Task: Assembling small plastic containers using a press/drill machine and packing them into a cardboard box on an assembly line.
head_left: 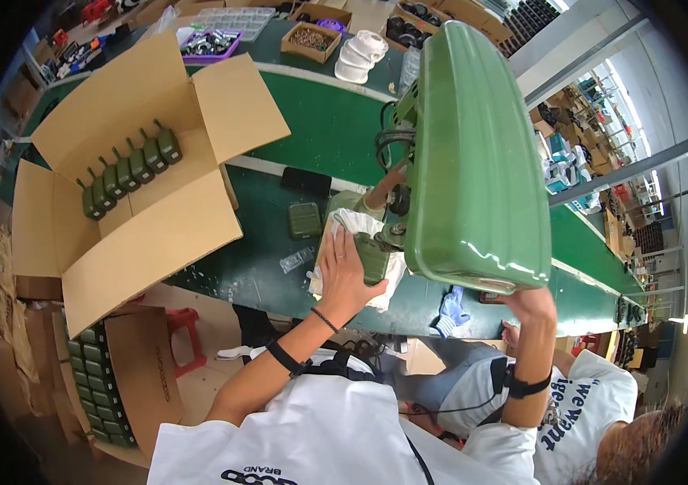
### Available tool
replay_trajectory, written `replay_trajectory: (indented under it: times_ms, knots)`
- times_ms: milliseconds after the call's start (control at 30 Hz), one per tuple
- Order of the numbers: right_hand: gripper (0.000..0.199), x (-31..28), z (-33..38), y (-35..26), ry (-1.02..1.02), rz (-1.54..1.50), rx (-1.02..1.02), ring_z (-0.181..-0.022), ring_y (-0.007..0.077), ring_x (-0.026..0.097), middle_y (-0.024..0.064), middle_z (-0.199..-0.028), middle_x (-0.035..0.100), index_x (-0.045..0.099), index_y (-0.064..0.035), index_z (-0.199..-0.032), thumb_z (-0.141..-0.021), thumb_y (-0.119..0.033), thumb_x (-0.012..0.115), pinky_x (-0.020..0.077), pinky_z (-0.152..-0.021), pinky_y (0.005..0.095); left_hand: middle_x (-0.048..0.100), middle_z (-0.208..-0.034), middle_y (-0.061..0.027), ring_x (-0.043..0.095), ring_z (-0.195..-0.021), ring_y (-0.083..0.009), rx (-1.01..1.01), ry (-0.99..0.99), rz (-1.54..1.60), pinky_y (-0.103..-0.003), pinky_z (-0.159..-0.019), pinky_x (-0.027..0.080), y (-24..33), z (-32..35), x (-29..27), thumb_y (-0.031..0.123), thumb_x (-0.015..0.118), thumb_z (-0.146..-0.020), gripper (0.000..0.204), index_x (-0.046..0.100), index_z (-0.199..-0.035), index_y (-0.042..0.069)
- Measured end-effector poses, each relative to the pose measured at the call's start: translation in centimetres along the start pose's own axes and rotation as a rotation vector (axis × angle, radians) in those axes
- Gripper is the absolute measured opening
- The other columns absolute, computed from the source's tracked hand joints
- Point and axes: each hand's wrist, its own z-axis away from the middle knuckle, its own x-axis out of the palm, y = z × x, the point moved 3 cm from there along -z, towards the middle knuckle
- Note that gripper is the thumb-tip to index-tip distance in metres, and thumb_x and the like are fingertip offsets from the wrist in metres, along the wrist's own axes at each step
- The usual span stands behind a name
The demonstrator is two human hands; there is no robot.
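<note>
At the centre of the frame a small green radio-shaped unit [373,257] is pressed against a white cloth [354,221] under the working head of a large green machine [473,153]. The left hand [344,271] is laid flat over the cloth and unit with fingers spread, steadying rather than clasping them. The right hand [528,301] is raised to the lower right edge of the machine housing; its fingers are hidden behind that edge, so how far they are closed cannot be told. Just left of the cloth, a green rectangular part [305,220] and a small clear bag [296,259] lie on the green bench [312,129].

In the upper left, an open cardboard box [142,202] holds only one row of green units [127,170] on a cardboard layer, so much room is judged to be left. At lower left a second carton [130,380] stands packed with similar units [100,386]. A blue cloth [451,307] hangs at the bench's near edge.
</note>
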Motion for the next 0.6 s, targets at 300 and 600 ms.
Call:
replay_trajectory:
  times_ms: [300, 600]
  knots:
    - [0.030, -3.2, -4.5, 15.1, 0.121, -0.317, -0.143, -0.100, 0.0256, 0.069, 0.0130, -0.111, 0.072, 0.065, -0.0011, -0.128, -0.102, -0.017, 0.065, 0.0568, -0.083, 0.0365, 0.028, -0.160, -0.0383, 0.023, -0.151, -0.0556, 0.011, 0.039, -0.077, -0.062, -0.117, 0.030, -0.2, -1.0, -0.2, 0.047, 0.090, -0.063, 0.123, 0.032, -0.149, -0.019]
    - [0.033, 2.0, -13.7, 16.0, 0.351, 0.371, -0.517, -0.105, 0.0265, 0.069, 0.0134, -0.116, 0.072, 0.065, 0.0004, -0.130, -0.102, -0.016, 0.065, 0.0559, -0.088, 0.0362, 0.033, -0.159, -0.0312, 0.029, -0.148, -0.0541, 0.006, -0.004, 0.011, -0.064, -0.116, 0.030, -0.1, -1.1, -0.2, 0.045, 0.090, -0.065, 0.115, 0.036, -0.146, -0.015]
